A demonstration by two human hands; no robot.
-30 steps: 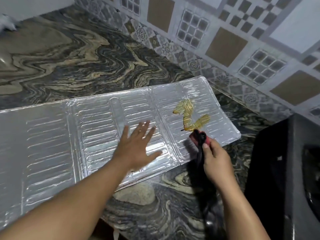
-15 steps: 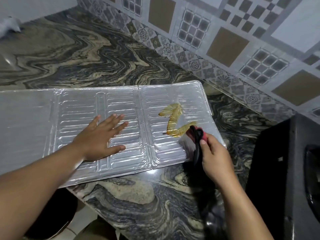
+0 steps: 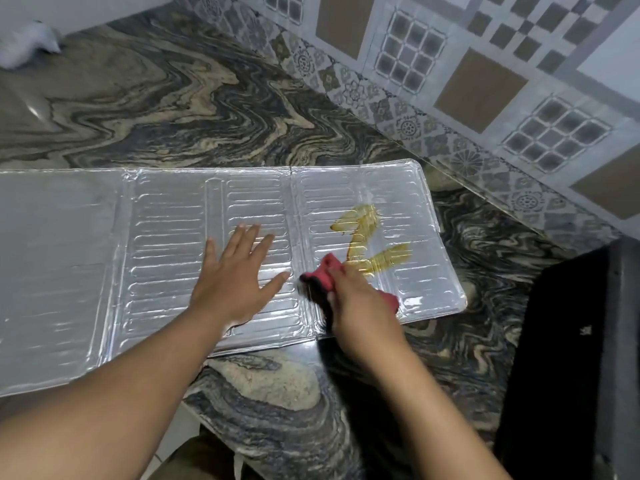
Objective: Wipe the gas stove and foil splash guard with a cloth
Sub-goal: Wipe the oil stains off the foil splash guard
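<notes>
Ribbed foil splash guard (image 3: 166,258) lies flat, unfolded (yellow smear on right panel), red cloth (image 3: 327,271) touching it.

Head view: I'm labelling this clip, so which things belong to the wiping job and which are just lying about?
For the job:
foil guard, lying flat
yellow smear on it
red cloth in the right hand
left hand pressing the guard
stove

Lying about:
white thing, far corner
counter
tiled wall

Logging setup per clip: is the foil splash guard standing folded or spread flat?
Spread flat. The foil splash guard lies open on the counter, left hand pressing it.
</notes>
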